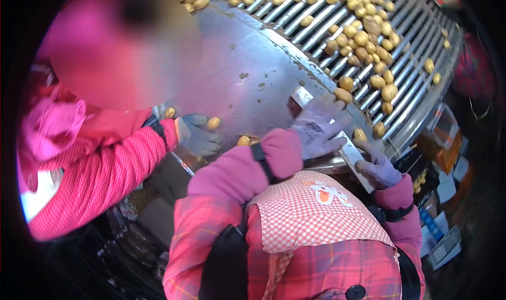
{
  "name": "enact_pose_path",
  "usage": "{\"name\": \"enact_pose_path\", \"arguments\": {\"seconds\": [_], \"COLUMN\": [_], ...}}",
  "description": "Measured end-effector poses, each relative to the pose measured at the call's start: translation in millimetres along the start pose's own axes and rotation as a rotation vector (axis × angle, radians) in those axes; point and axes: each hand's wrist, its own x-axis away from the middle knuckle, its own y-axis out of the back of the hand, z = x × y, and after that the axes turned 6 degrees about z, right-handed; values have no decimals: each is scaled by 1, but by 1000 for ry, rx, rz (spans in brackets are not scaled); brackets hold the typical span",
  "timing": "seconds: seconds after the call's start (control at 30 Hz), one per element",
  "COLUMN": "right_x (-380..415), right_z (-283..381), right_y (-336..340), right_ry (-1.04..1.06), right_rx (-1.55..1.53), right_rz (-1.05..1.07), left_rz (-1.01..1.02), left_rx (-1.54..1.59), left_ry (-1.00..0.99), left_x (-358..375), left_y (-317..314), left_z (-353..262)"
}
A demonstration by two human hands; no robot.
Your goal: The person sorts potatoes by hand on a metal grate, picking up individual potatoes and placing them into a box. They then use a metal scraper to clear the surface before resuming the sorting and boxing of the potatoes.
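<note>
My left hand point(318, 127), in a grey-purple glove, reaches over a flat metal strip point(352, 155). Its fingers are apart, with the tips right at a brown potato point(342, 95) on the edge of the rollers. Lower right, my right hand point(380, 168) wears the same kind of glove. Thumb and fingers stand apart beside the strip's near end, close to a small yellow potato point(359, 135). A few more potatoes point(243, 141) lie by my left sleeve, partly hidden by it.
A metal roller conveyor point(311, 23) carries many potatoes point(363, 39) at the top right. Left of it lies a smooth metal sheet point(237, 73). A co-worker's gloved hand point(199, 135) rests at its left edge near a potato point(213, 123). Boxes point(448, 155) stand at right.
</note>
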Motion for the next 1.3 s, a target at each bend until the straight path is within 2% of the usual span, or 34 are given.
{"name": "enact_pose_path", "arguments": {"seconds": [0.1, 0.17, 0.2, 0.27, 0.3, 0.4, 0.43, 0.47, 0.53, 0.6, 0.63, 0.67, 0.7, 0.73, 0.77, 0.8, 0.83, 0.87, 0.93, 0.97, 1.0, 1.1, 1.13, 1.2, 1.23, 1.27, 1.3], "right_x": [43, 73, 84, 88, 86, 49, 36, 23, -6, -29, -43, -50, -70, -85, -102, -115, -126, -141, -163, -176, -192, -225, -226, -232, -242, -245, -247], "right_z": [-16, -28, -39, -54, -51, -17, -12, -5, 14, 30, 39, 50, 43, 48, 62, 74, 88, 95, 129, 141, 146, 167, 181, 199, 195, 198, 202], "right_y": [15, 17, 16, 18, 20, 10, 12, 8, 1, 4, 4, -2, 0, 4, -2, -11, -24, -28, -41, -48, -49, -58, -61, -70, -68, -72, -79], "right_ry": [-59, -197, -201, -39, -71, -56, -73, -68, 28, 54, 36, -7, 115, 136, 132, 124, 85, 172, 157, 141, 211, 307, 205, 191, 283, 282, 265], "right_rx": [86, 15, 12, 55, -6, 20, 167, 181, 268, 298, 283, 263, 272, 321, 322, 321, 297, 326, 390, 415, 408, 260, 271, 284, 161, 162, 228], "right_rz": [-105, -268, -277, -334, -325, -348, -395, -380, -405, -372, -343, -323, -324, -294, -273, -253, -289, -275, -222, -251, -238, -171, -187, -187, -149, -151, -174], "left_rz": [37, 87, 134, 115, 108, 100, 5, -89, -130, -38, 143, 132, 1, -130, -165, -104, -216, -331, -178, -323, -467, -547, -602, -640, -672, -705, -580], "left_rx": [164, 192, 200, 185, 175, 169, 84, -1, -4, -42, -136, -142, -129, -119, -59, -137, -114, -94, -160, -157, -157, -165, -171, -139, -136, -134, -159], "left_ry": [-180, -208, -239, -243, -217, -163, -143, -118, -56, -10, -27, -4, 3, 4, 104, 107, 97, 73, 195, 153, 111, 131, 134, 146, 116, 85, 167], "left_x": [-20, -30, -34, -48, -49, -47, -45, -43, -48, -60, -67, -65, -62, -62, -65, -65, -65, -67, -70, -71, -72, -77, -78, -79, -80, -80, -78], "left_y": [-31, -48, -52, -56, -57, -43, -40, -35, -26, -10, 1, 2, 2, 3, 9, 25, 24, 24, 58, 57, 62, 79, 81, 90, 93, 96, 99], "left_z": [-22, -30, -30, -20, -16, 12, 25, 37, 57, 81, 88, 102, 119, 137, 153, 164, 184, 205, 224, 245, 261, 298, 305, 313, 320, 328, 335]}}
